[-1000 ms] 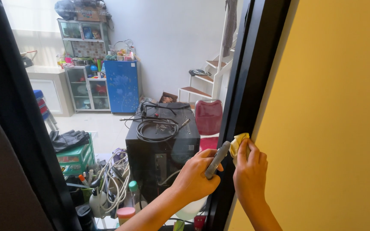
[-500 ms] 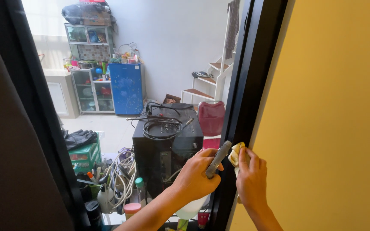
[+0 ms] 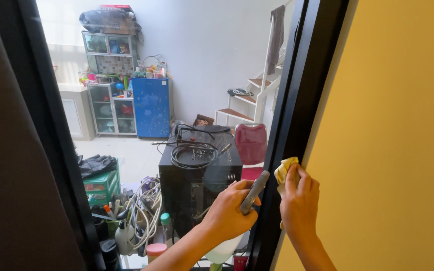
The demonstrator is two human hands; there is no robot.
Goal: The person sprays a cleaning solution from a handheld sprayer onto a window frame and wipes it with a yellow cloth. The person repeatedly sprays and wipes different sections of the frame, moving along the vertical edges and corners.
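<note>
Pressing a yellow cloth (image 3: pixel 283 169) to the black frame (image 3: pixel 297 100), right hand (image 3: pixel 300 203) clamped; left hand (image 3: pixel 229 211) grips a spray bottle (image 3: pixel 253 186).

Left hand (image 3: pixel 227 211) left of frame (image 3: pixel 287 130) — right hand (image 3: pixel 300 200), cloth (image 3: pixel 283 169) against it.

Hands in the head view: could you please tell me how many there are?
2. The left hand grips a grey handle by the black frame; the right hand presses a yellow cloth against that frame. No others show.
</note>
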